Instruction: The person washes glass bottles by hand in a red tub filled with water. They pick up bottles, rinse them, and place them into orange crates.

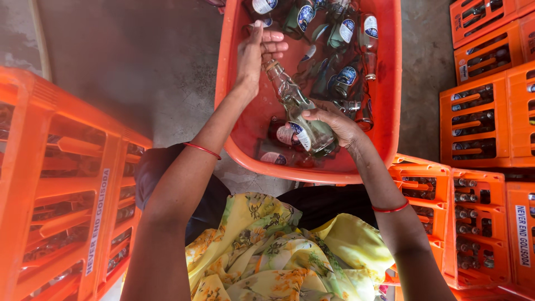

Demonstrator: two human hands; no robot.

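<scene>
The tub and the crates are orange, the bottle labels blue and white, the cloth yellow with flower pattern.

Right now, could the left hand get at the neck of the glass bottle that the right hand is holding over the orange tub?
Probably yes. The left hand is open at the bottle's mouth, and nothing lies between it and the glass bottle, which the right hand grips low, above the orange tub.

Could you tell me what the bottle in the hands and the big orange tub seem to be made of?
Bottle: probably clear glass, since it is see-through with sharp glints and looks wet.
Tub: likely moulded plastic, with an even orange colour, a smooth, slightly glossy wall and a rounded rim.
</scene>
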